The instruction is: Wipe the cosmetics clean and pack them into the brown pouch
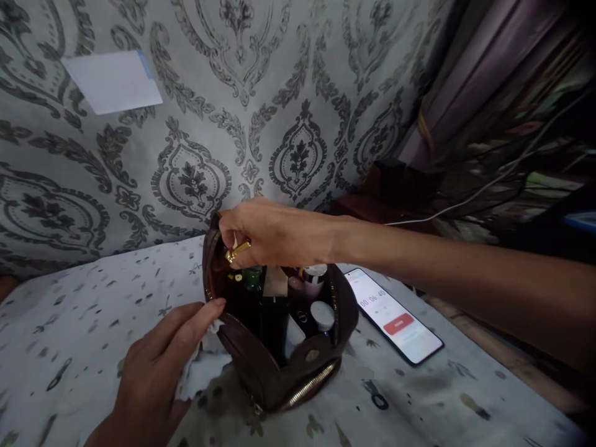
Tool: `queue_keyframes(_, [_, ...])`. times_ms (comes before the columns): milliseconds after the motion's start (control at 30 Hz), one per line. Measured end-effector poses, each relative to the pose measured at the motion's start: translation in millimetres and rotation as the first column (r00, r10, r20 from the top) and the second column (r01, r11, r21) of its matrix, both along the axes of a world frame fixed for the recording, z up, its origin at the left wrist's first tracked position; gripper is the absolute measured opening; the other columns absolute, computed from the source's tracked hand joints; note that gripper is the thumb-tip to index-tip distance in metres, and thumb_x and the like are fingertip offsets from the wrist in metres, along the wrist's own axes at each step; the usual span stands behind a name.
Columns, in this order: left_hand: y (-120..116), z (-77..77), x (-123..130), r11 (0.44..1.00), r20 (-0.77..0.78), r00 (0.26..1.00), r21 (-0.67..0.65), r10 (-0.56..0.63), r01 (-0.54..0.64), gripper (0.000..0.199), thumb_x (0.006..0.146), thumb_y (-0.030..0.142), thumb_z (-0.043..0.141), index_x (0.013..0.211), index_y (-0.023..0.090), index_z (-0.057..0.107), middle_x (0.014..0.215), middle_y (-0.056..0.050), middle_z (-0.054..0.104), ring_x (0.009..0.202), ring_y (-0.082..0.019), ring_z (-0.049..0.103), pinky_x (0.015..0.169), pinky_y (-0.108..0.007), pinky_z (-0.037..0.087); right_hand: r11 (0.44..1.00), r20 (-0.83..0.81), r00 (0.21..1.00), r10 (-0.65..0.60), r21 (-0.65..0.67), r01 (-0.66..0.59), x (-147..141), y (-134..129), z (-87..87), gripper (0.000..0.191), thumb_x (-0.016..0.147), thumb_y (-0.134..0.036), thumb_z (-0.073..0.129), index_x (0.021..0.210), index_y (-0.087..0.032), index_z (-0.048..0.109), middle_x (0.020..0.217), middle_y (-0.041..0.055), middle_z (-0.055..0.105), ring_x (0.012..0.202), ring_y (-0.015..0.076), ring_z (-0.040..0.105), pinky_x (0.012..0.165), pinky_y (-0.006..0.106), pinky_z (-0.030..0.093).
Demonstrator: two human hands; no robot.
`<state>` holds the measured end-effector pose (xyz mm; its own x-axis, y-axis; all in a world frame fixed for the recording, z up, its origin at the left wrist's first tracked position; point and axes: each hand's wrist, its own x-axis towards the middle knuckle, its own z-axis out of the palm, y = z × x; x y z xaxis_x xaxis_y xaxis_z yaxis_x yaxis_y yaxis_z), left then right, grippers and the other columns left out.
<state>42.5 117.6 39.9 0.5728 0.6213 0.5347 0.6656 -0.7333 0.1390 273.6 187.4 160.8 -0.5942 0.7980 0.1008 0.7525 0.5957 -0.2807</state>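
A dark brown zippered bag (298, 372) stands open on the bed, filled with small items. My right hand (265, 226) reaches over it from the right, fingers curled down at the far left rim. A small gold-coloured piece (238, 251) shows in its fingers; its kind is unclear. My left hand (161, 360) is at the near left rim, index finger laid on the edge, thumb side partly hidden. White crumpled material (207, 363) lies between that hand and the bag. Inside are a white-capped jar (322, 315), a pinkish bottle (314, 282) and a green glass item (252, 277).
To the bag's right lies a phone (395, 316) with a running timer on screen. The patterned bed sheet (69, 347) spreads beneath. Behind is a wall (251, 124) with damask paper and a white sheet (116, 84). A white cable (465, 208) and clutter fill the right side.
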Motion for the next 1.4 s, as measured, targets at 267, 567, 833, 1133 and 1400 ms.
queue_keyframes(267, [0,2.6,2,1.000,0.000,1.000,0.010,-0.016,0.016,0.054,0.088,0.017,0.042,0.141,0.027,0.042,0.126,-0.010,0.060,0.107,-0.021,0.065,0.076,-0.024,0.053,1.000,0.198,0.980,0.009,-0.027,-0.004,-21,7,-2.5,0.009,0.079,-0.009,0.074,0.082,-0.013,0.067,0.090,0.0035,0.065,0.087,0.0166,0.057,0.063,0.022,0.037])
queue_keyframes(567, [0,4.5,3,1.000,-0.016,1.000,-0.010,-0.022,0.022,0.055,0.085,0.020,0.046,0.140,0.025,0.043,0.123,-0.011,0.061,0.101,-0.021,0.067,0.073,-0.025,0.054,1.000,0.217,0.976,0.009,-0.026,-0.004,-24,13,-10.8,0.010,0.081,-0.002,0.068,0.086,-0.010,0.070,0.100,0.0089,0.067,0.097,0.0204,0.061,0.069,0.023,0.043])
queue_keyframes(833, [0,3.6,5,0.999,0.018,1.000,-0.031,-0.022,0.022,0.055,0.085,0.018,0.043,0.140,0.025,0.044,0.122,-0.011,0.062,0.101,-0.021,0.066,0.073,-0.025,0.054,0.998,0.230,0.973,-0.030,-0.053,0.044,-25,17,-16.6,0.019,0.081,-0.003,0.063,0.095,-0.012,0.071,0.098,0.0086,0.069,0.088,0.0200,0.063,0.058,0.024,0.040])
queue_keyframes(1133, [0,6.1,6,0.999,0.014,0.999,-0.038,-0.032,0.032,0.057,0.084,0.019,0.044,0.140,0.025,0.044,0.120,-0.011,0.062,0.100,-0.022,0.066,0.073,-0.025,0.054,0.989,0.154,0.984,-0.094,-0.097,0.109,-23,24,-10.5,0.008,0.077,-0.010,0.073,0.085,-0.012,0.073,0.085,0.0028,0.069,0.078,0.0150,0.061,0.060,0.021,0.040])
queue_keyframes(1400, [1,6.3,6,0.999,0.004,0.999,-0.036,-0.032,0.032,0.065,0.078,0.013,0.043,0.142,0.027,0.041,0.121,-0.009,0.059,0.099,-0.020,0.065,0.070,-0.022,0.051,0.986,0.073,0.995,-0.062,-0.150,0.072,-16,10,-5.9,0.012,0.075,-0.014,0.076,0.087,-0.011,0.071,0.081,0.0006,0.066,0.072,0.0123,0.057,0.054,0.020,0.038])
